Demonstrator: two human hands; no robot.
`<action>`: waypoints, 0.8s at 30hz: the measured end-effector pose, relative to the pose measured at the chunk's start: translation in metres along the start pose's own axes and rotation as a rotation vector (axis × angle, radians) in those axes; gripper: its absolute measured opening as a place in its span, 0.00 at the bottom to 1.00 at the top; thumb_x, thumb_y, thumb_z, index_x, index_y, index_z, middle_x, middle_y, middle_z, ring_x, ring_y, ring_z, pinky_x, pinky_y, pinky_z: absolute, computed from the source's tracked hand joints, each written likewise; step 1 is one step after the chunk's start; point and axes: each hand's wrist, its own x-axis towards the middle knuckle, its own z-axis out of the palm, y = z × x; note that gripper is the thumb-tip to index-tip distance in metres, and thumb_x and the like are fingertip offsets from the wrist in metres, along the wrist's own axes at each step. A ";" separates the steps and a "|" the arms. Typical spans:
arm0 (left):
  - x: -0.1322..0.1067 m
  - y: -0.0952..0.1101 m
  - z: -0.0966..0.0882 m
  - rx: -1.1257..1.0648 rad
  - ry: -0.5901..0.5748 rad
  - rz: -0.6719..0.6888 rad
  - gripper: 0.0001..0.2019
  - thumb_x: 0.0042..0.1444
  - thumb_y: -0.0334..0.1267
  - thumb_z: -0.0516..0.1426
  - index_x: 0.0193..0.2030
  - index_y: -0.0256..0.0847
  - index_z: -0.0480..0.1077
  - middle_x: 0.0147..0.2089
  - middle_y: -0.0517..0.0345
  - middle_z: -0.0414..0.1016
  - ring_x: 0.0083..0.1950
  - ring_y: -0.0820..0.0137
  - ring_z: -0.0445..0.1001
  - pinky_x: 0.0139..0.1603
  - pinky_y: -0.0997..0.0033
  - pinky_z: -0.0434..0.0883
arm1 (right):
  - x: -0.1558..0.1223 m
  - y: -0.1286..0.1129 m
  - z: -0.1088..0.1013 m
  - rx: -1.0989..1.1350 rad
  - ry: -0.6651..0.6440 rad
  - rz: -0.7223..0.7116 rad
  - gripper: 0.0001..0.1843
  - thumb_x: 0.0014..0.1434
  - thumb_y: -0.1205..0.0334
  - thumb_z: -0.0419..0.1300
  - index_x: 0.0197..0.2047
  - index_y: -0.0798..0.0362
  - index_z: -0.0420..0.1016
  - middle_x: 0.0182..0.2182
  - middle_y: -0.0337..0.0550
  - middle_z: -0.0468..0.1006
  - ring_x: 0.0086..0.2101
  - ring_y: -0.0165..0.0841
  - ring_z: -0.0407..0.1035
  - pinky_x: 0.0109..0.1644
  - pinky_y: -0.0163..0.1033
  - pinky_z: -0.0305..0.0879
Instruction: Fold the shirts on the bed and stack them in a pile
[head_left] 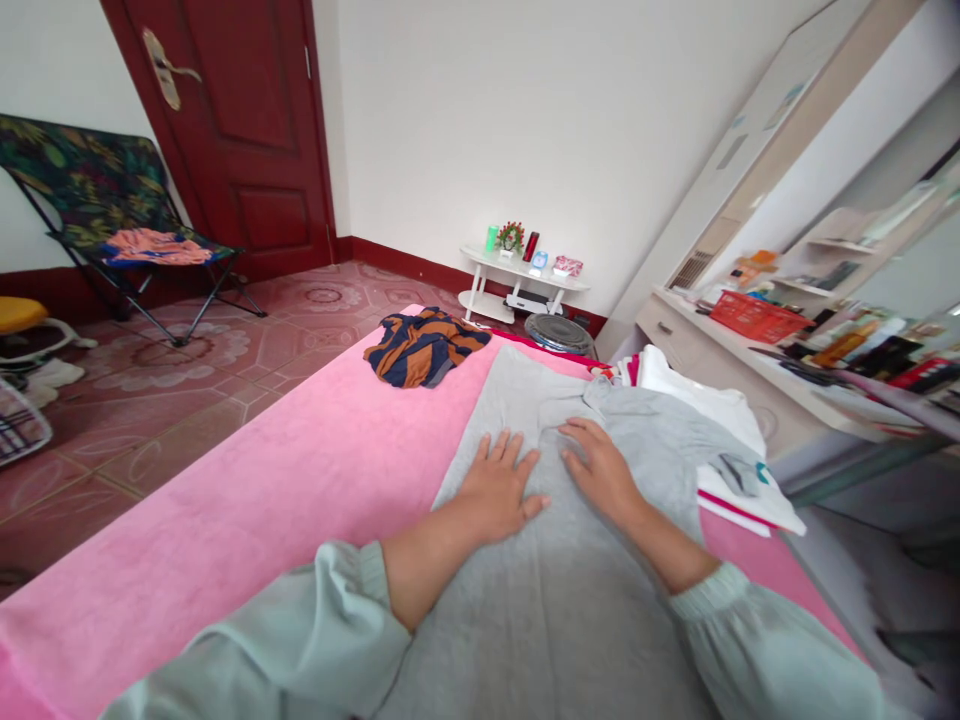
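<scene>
A long grey garment (551, 600) lies spread over the pink bed cover (315, 480), with part of it fanning out to the right. My left hand (496, 492) rests palm down on its left side, fingers spread. Just to the right, my right hand (604, 475) touches the same cloth, its fingers stretched out and slightly bent beside a small crease. Neither hand holds anything. Farther up the bed is a crumpled navy and orange striped garment (427, 347). White folded clothes (750, 500) stick out from beneath the grey cloth at the right.
Right of the bed stands a dressing table (712, 350) bearing a red basket (757, 317) and bottles. A low white stand (517, 270) is against the far wall. On the left are a folding chair (97, 190) with clothing on it, a yellow stool (22, 310) and a door (247, 130).
</scene>
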 end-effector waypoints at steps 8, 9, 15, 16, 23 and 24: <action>-0.006 -0.009 -0.008 -0.101 -0.052 0.041 0.29 0.63 0.48 0.47 0.68 0.39 0.49 0.71 0.45 0.45 0.71 0.60 0.41 0.69 0.54 0.42 | -0.077 -0.088 -0.032 0.240 -0.219 -0.033 0.19 0.55 0.71 0.53 0.50 0.51 0.71 0.49 0.48 0.69 0.50 0.36 0.64 0.55 0.44 0.62; -0.012 -0.012 -0.012 -0.118 -0.080 0.065 0.30 0.62 0.48 0.48 0.68 0.39 0.49 0.71 0.45 0.44 0.71 0.59 0.41 0.69 0.54 0.42 | -0.084 -0.096 -0.037 0.254 -0.230 -0.040 0.19 0.55 0.71 0.53 0.50 0.51 0.71 0.49 0.48 0.69 0.50 0.36 0.64 0.55 0.44 0.62; -0.080 -0.029 -0.053 -0.229 -0.250 0.266 0.36 0.54 0.49 0.59 0.67 0.42 0.53 0.71 0.43 0.43 0.70 0.54 0.45 0.67 0.54 0.49 | -0.117 -0.135 -0.059 0.352 -0.351 -0.148 0.21 0.56 0.73 0.53 0.52 0.50 0.69 0.50 0.47 0.68 0.51 0.35 0.63 0.56 0.43 0.60; -0.093 -0.031 -0.062 -0.256 -0.264 0.294 0.33 0.54 0.46 0.60 0.65 0.44 0.56 0.70 0.45 0.47 0.69 0.55 0.48 0.66 0.56 0.52 | -0.120 -0.141 -0.061 0.364 -0.371 -0.165 0.20 0.56 0.73 0.53 0.51 0.50 0.69 0.49 0.47 0.69 0.50 0.34 0.63 0.55 0.42 0.60; -0.151 -0.024 -0.111 -0.429 -0.387 0.421 0.18 0.50 0.39 0.65 0.49 0.47 0.74 0.49 0.54 0.71 0.48 0.66 0.70 0.50 0.69 0.66 | -0.127 -0.187 -0.070 0.393 -0.570 -0.174 0.15 0.54 0.59 0.63 0.46 0.49 0.71 0.43 0.42 0.72 0.43 0.35 0.64 0.48 0.41 0.59; -0.155 -0.022 -0.114 -0.441 -0.400 0.429 0.17 0.50 0.39 0.65 0.48 0.48 0.74 0.46 0.55 0.71 0.46 0.67 0.71 0.47 0.69 0.67 | -0.128 -0.193 -0.070 0.391 -0.599 -0.174 0.18 0.52 0.55 0.64 0.46 0.49 0.71 0.43 0.41 0.72 0.43 0.35 0.64 0.47 0.41 0.58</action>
